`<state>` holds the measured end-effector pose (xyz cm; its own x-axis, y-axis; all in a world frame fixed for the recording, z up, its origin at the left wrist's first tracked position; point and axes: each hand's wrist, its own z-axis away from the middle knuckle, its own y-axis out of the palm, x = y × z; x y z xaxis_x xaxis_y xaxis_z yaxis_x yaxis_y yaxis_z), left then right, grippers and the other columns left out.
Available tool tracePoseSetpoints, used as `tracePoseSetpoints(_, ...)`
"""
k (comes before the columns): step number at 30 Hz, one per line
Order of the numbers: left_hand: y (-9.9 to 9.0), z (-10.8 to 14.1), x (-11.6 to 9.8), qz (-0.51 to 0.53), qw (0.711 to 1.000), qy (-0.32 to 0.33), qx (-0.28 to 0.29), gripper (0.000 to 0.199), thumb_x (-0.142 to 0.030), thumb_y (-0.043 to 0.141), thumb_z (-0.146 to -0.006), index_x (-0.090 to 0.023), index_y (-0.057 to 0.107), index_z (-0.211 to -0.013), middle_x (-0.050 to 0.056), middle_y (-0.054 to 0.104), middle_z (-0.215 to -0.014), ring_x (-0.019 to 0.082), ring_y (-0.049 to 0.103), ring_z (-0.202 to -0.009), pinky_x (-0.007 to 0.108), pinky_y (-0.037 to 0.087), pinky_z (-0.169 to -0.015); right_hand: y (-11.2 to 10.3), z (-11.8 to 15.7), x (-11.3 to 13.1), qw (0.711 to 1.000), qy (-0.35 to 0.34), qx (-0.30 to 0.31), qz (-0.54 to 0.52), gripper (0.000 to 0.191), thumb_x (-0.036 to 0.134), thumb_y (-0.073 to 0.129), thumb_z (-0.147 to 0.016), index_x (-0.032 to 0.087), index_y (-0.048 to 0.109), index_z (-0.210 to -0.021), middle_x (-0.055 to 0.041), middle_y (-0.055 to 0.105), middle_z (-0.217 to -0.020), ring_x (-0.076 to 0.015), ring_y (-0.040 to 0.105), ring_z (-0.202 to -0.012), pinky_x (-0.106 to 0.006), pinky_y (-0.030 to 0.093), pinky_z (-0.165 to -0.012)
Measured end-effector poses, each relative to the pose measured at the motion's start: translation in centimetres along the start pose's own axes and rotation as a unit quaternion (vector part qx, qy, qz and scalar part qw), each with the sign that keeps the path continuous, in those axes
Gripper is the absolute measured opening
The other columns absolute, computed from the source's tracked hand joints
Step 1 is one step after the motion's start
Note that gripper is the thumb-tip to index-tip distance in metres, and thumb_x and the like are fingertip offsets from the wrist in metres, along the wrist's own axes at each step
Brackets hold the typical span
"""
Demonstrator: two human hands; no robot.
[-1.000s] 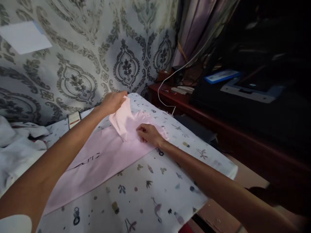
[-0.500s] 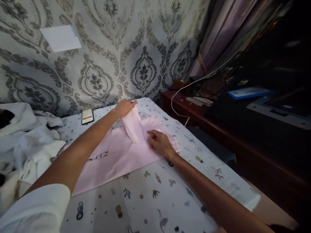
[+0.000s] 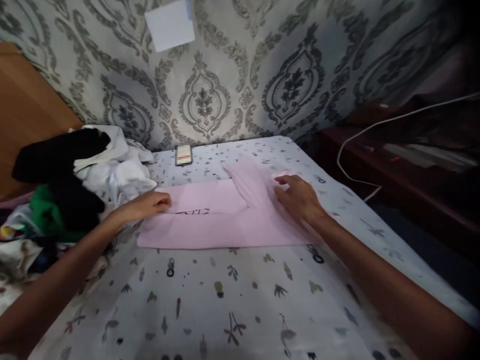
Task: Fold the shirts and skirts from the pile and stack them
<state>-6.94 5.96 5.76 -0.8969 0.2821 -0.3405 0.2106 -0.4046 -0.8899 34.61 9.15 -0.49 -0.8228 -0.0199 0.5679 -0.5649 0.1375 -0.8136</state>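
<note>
A pink T-shirt [image 3: 210, 232] with dark lettering lies partly folded on the patterned bedsheet. One long side is turned over onto the body, and a sleeve [image 3: 243, 180] slants away toward the wall. At the garment's left end, my left hand [image 3: 159, 201] is closed on the edge of the folded layer. My right hand [image 3: 300, 197] rests over the right end, its thumb and forefinger apart and touching the fabric. Its other fingers are bent and partly hidden.
Left of the shirt is a heap of clothes [image 3: 112, 175] in white, black and green. A phone [image 3: 183, 155] lies near the patterned wall. On the right, a white cable [image 3: 345, 145] hangs by a dark red wooden surface [image 3: 352, 155] beside the bed [image 3: 225, 295].
My left hand has let go of the raised sleeve and moved left to the shirt's other end. The near-upright sleeve now lies flat. The view has turned left, showing more of the clothes heap.
</note>
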Motion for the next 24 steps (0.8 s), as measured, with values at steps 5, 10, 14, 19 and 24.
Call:
tracePoseSetpoints(5,2.6,2.9,2.1,0.026,0.997,-0.015,-0.075,0.025,-0.042,0.048,-0.086,-0.020,0.060,-0.090,0.005,0.066,-0.091,0.021,0.059,-0.083,0.030,0.043,-0.073,1.8,-0.4,1.2,0.989,0.012,-0.022,0.147,0.040,0.033,0.048,-0.092,0.013,0.068,-0.121,-0.0193,0.064,-0.125,-0.0325,0.067,-0.098,-0.040,0.050,-0.077)
tracePoseSetpoints(10,3.3,3.9,2.7,0.102,0.991,-0.029,-0.078,0.030,-0.050,0.052,-0.084,-0.020,0.054,-0.078,-0.001,0.056,-0.075,0.016,0.050,-0.067,0.026,0.035,-0.060,2.3,0.0,1.2,0.987,0.011,-0.033,0.159,0.035,0.032,0.046,-0.094,0.016,0.070,-0.115,-0.0143,0.069,-0.113,-0.0290,0.066,-0.096,-0.036,0.049,-0.074)
tracePoseSetpoints(14,4.0,5.3,1.9,0.235,0.957,-0.096,-0.139,0.038,-0.059,0.054,-0.083,-0.021,0.053,-0.082,-0.004,0.047,-0.067,0.014,0.045,-0.061,0.024,0.032,-0.053,2.1,0.0,1.2,0.987,0.014,-0.035,0.153,0.031,0.030,0.048,-0.093,0.018,0.071,-0.108,-0.0128,0.069,-0.113,-0.0278,0.066,-0.094,-0.035,0.048,-0.072)
tracePoseSetpoints(19,6.0,6.3,0.6,0.359,0.904,-0.161,-0.169,0.049,-0.058,0.066,-0.070,-0.022,0.051,-0.099,-0.002,0.060,-0.074,0.016,0.054,-0.062,0.023,0.035,-0.052,2.2,-0.1,0.8,0.988,-0.002,-0.032,0.152,0.028,0.031,0.049,-0.092,0.019,0.072,-0.102,-0.0126,0.069,-0.110,-0.0279,0.065,-0.091,-0.035,0.045,-0.067)
tracePoseSetpoints(24,7.5,6.4,0.7,0.359,0.886,-0.211,-0.202,0.050,-0.053,0.066,-0.068,-0.022,0.049,-0.104,-0.001,0.065,-0.081,0.016,0.055,-0.061,0.024,0.038,-0.052,2.3,-0.2,0.6,0.986,-0.016,-0.038,0.162,0.028,0.032,0.050,-0.091,0.021,0.072,-0.103,-0.0122,0.069,-0.109,-0.0270,0.065,-0.089,-0.034,0.043,-0.065)
